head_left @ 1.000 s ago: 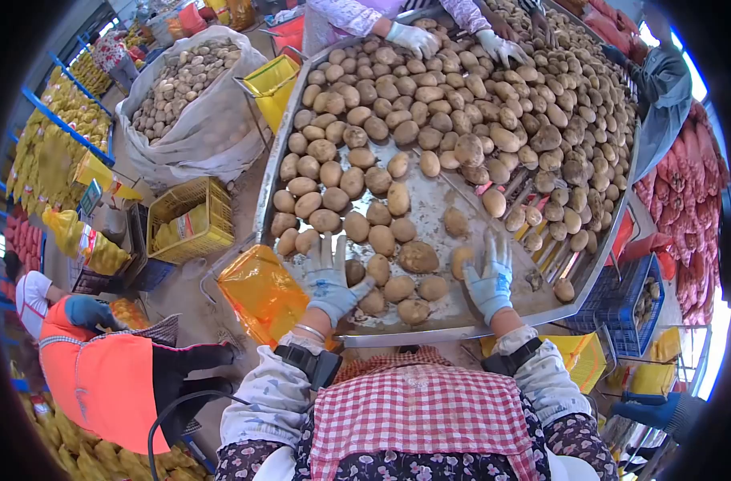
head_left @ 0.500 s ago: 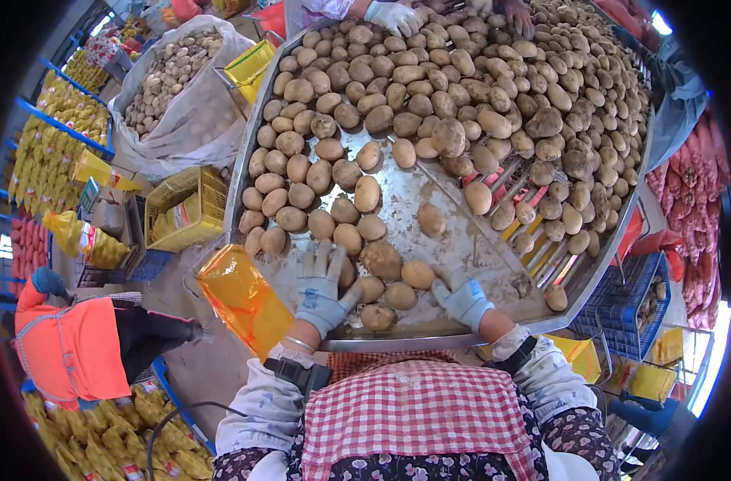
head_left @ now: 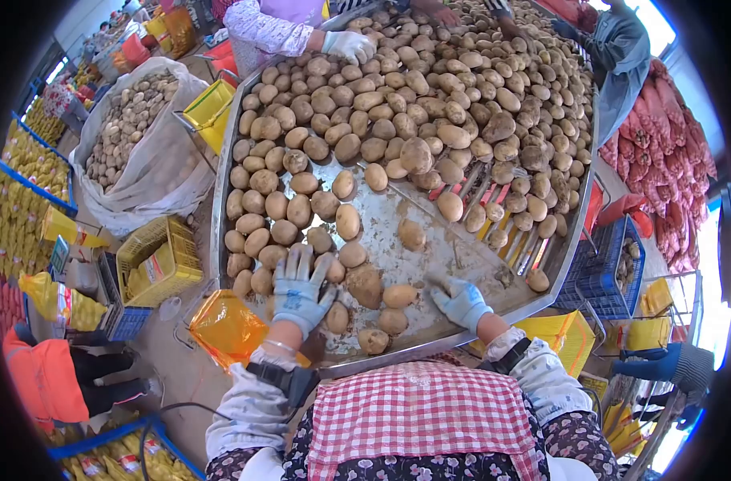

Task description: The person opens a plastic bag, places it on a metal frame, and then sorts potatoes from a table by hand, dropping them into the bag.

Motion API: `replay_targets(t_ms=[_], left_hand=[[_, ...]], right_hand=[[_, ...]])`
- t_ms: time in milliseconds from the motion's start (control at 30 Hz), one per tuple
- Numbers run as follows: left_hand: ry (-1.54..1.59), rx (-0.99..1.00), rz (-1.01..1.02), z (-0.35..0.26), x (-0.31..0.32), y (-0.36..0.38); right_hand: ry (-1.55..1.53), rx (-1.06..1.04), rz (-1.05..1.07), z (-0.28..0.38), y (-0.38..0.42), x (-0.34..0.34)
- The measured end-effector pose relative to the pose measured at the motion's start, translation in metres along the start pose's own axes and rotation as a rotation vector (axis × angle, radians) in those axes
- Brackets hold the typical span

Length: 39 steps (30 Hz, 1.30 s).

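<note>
My left hand, in a pale blue glove, lies open with spread fingers at the near left of the metal sorting table. Its fingertips reach among the potatoes along that side. A large brown potato and a smaller potato lie just right of it. Over the bare metal to the right, my right hand, gloved alike, is open with nothing in it; its fingertips are slightly blurred. Between the hands sit a few more potatoes, among them a pale potato and a potato near the rim.
A dense potato heap covers the far side, partly over slatted bars. A co-worker's white-gloved hand rests at its edge. Left stand a large white sack and a yellow crate; right, a blue crate.
The view has shifted, showing more of the far side. My right hand has moved right, away from the nearby potatoes. One small potato now lies closer to my left hand.
</note>
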<state>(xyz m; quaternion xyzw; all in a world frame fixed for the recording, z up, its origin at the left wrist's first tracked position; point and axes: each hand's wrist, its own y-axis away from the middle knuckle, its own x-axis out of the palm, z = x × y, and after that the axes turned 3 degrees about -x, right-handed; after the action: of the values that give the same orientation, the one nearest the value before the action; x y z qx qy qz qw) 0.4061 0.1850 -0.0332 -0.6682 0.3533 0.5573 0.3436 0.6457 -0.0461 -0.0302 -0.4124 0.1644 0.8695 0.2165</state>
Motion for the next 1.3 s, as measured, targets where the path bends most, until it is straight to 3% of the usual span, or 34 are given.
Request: replay_targets(t_ms=[67, 100, 167, 233, 267, 300, 367, 400, 467, 500, 567, 600, 633, 667, 700, 767, 800, 867, 933, 967, 1033, 1100, 1167, 1200, 1233, 1300], left_hand=[[-0.101, 0.003, 0.023, 0.011, -0.013, 0.005], [-0.015, -0.067, 0.083, 0.013, -0.021, 0.006], [0.070, -0.130, 0.142, 0.012, -0.032, -0.004], [0.142, -0.265, 0.134, 0.009, -0.039, -0.027], [0.190, -0.172, -0.103, 0.003, -0.036, -0.043], [0.152, -0.134, -0.224, -0.003, -0.035, -0.064], [0.065, -0.071, -0.301, -0.014, -0.027, -0.108], [0.063, -0.065, -0.303, -0.016, -0.022, -0.130], [0.048, -0.136, -0.360, -0.019, -0.006, -0.166], [0.024, -0.187, -0.280, -0.017, 0.007, -0.177], [0.006, -0.105, 0.059, -0.044, -0.005, -0.168], [-0.030, 0.065, 0.092, -0.055, -0.010, -0.161], [-0.007, 0.167, -0.032, -0.058, 0.011, -0.146], [-0.060, 0.282, 0.040, -0.063, 0.004, -0.137], [-0.062, 0.285, 0.043, -0.067, -0.005, -0.143], [0.449, 0.057, 0.475, -0.072, -0.016, -0.157], [0.262, 0.287, 0.078, -0.065, -0.007, -0.167], [0.499, 0.187, -0.254, -0.086, -0.032, -0.218], [0.304, 0.226, -0.368, -0.105, -0.032, -0.258], [0.304, 0.225, -0.368, -0.109, -0.021, -0.267], [0.351, 0.167, -0.107, -0.112, 0.003, -0.283], [0.304, 0.165, -0.100, -0.109, 0.005, -0.275], [0.289, 0.198, 0.034, -0.100, 0.000, -0.257], [0.309, 0.206, -0.010, -0.094, -0.002, -0.246], [0.311, 0.206, -0.008, -0.083, 0.004, -0.239], [0.771, 0.138, -0.153, -0.067, 0.012, -0.225]], right_hand=[[-0.058, -0.158, 0.305, 0.003, 0.009, -0.004], [-0.054, -0.150, 0.294, 0.004, 0.007, -0.009], [0.076, -0.156, 0.166, 0.007, 0.000, -0.016], [0.089, -0.258, -0.197, 0.005, -0.031, -0.036], [0.123, -0.340, -0.414, -0.004, -0.050, -0.040], [0.122, -0.344, -0.420, -0.011, -0.069, -0.045], [0.617, -0.129, -0.658, -0.021, -0.101, -0.056], [0.616, -0.125, -0.664, -0.021, -0.106, -0.057], [0.610, -0.043, -0.376, -0.015, -0.107, -0.052], [0.609, -0.034, -0.373, -0.010, -0.105, -0.055], [0.284, -0.170, 0.123, 0.000, -0.101, -0.068], [0.279, -0.166, 0.123, -0.003, -0.102, -0.071], [0.097, -0.207, 0.112, -0.006, -0.103, -0.072], [-0.082, -0.249, 0.101, -0.011, -0.105, -0.074], [-0.085, -0.247, 0.099, -0.015, -0.117, -0.079], [0.118, -0.352, -0.518, -0.022, -0.155, -0.094], [0.167, -0.325, -0.562, -0.024, -0.177, -0.101], [0.212, -0.300, -0.618, -0.025, -0.219, -0.110], [0.504, -0.118, -0.321, -0.022, -0.246, -0.112], [0.503, -0.119, -0.320, -0.019, -0.252, -0.113], [0.548, 0.043, -0.073, -0.003, -0.259, -0.124], [0.534, 0.043, -0.118, -0.003, -0.254, -0.126], [0.257, 0.056, -0.028, -0.005, -0.237, -0.137], [-0.054, 0.031, -0.047, -0.019, -0.227, -0.133], [-0.054, 0.033, -0.046, -0.026, -0.215, -0.128], [-1.291, 0.030, 0.080, -0.031, -0.188, -0.116]])
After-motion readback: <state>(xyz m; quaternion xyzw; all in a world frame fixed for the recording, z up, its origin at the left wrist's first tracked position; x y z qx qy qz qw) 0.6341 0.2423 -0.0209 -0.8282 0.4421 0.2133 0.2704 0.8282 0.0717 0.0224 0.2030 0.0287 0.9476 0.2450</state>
